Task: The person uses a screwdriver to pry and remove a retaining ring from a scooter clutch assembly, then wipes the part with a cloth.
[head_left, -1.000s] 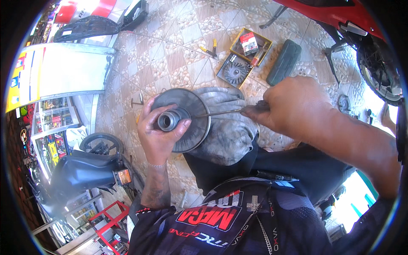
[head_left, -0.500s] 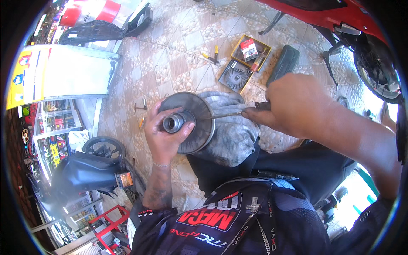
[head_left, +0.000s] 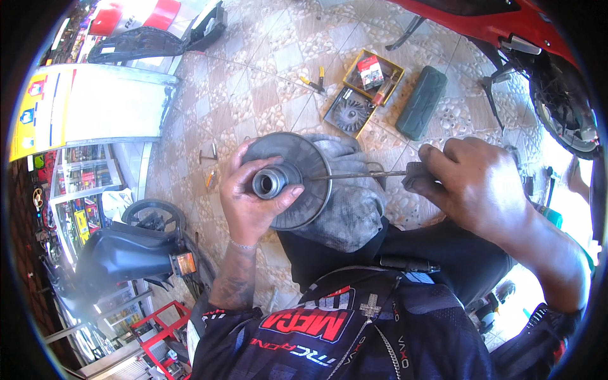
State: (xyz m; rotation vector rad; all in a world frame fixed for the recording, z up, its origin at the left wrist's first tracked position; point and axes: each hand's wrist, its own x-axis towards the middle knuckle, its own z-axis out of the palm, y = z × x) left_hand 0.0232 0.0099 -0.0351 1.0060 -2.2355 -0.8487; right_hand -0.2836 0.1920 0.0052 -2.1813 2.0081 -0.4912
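A round metal pulley [head_left: 313,159] with a wide dark face and a hollow central hub is propped over my lap. My left hand [head_left: 244,202] grips it from the left, fingers and thumb around the hub. My right hand [head_left: 481,187] is closed on the dark handle of a screwdriver [head_left: 370,175]. The thin shaft runs left across the pulley's rim, its end lying over the face near the hub. Whether the tip presses on the metal, I cannot tell. A stained grey rag [head_left: 351,218] drapes over my knee beneath the pulley.
On the tiled floor ahead sit a yellow-edged tray [head_left: 396,69], a black tray with a fan wheel [head_left: 352,116], a green case [head_left: 422,101] and yellow-handled pliers [head_left: 315,83]. A red motorcycle [head_left: 551,28] stands far right; dark scooter bodywork [head_left: 126,253] is at left.
My right hand has moved right and nearer to me with the screwdriver, showing more of its shaft and uncovering the green case. The pulley and my left hand have shifted slightly right.
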